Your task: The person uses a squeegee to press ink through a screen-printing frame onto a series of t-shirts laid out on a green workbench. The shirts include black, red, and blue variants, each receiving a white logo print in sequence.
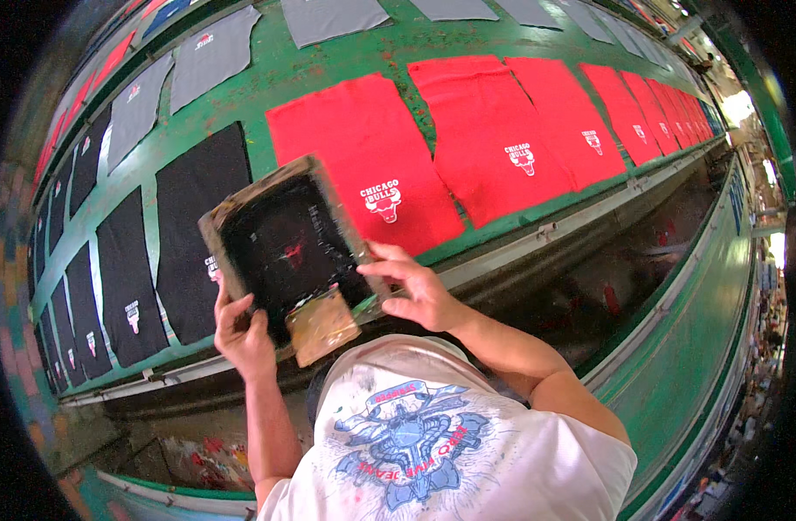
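I hold a screen-printing frame (278,234) with a dark, ink-stained mesh, tilted above the table's near edge. My left hand (240,339) grips its left side, fingers curled at the rim. My right hand (411,291) grips its right side. A stained tan block or blade (322,326) sits at the frame's bottom, partly over the mesh. Behind the frame lie a red fabric panel (320,122) and a black one (190,191), each with a small white printed emblem, the black one's partly hidden.
The long green table (346,52) carries rows of red, black and grey (216,43) panels. A metal rail (502,247) runs along its near edge above a dark gap. Another green surface (667,382) stands at the right. My shirt fills the lower middle.
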A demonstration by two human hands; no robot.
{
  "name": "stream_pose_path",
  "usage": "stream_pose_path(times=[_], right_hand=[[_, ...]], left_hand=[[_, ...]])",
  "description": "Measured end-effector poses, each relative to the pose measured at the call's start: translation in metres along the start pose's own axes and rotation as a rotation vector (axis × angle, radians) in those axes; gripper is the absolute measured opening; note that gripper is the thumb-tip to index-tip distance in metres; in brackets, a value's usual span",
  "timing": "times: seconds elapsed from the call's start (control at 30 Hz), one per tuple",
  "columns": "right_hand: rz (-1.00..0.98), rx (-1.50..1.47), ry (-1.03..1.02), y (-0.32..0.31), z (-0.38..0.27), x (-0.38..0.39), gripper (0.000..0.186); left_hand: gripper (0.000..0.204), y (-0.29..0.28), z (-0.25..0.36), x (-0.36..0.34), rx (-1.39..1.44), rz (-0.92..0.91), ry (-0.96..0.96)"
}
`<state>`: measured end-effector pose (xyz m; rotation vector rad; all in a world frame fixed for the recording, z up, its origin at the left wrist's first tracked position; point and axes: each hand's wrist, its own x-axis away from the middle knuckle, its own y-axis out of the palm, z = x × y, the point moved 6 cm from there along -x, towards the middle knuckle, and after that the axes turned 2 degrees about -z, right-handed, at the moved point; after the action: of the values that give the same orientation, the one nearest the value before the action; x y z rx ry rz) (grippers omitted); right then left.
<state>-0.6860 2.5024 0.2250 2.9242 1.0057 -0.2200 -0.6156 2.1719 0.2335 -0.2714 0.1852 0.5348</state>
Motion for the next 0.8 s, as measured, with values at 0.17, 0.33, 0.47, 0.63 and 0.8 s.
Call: stream_pose_path(times=[0.17, 0.33, 0.47, 0.63, 0.8], right_hand=[[0.223, -0.07, 0.061, -0.085, 0.019, 0.024, 0.062], [0.369, -0.056, 0.108, -0.124, 0.034, 0.047, 0.054], [0.419, -0.047, 0.139, -0.135, 0.041, 0.06, 0.05], [0.441, 0.006, 0.147, -0.137, 0.044, 0.065, 0.047], [0.423, -0.008, 0.162, -0.137, 0.047, 0.061, 0.047]], left_hand=[[0.034, 0.111, 0.0, -0.004, 0.043, -0.049, -0.057], [0.033, 0.177, -0.001, 0.003, -0.04, -0.097, 0.088], [0.034, 0.192, -0.003, 0.014, -0.137, -0.109, 0.198], [0.034, 0.195, -0.01, 0.021, -0.098, -0.113, 0.181], [0.031, 0.195, -0.02, 0.019, -0.08, -0.123, 0.114]])
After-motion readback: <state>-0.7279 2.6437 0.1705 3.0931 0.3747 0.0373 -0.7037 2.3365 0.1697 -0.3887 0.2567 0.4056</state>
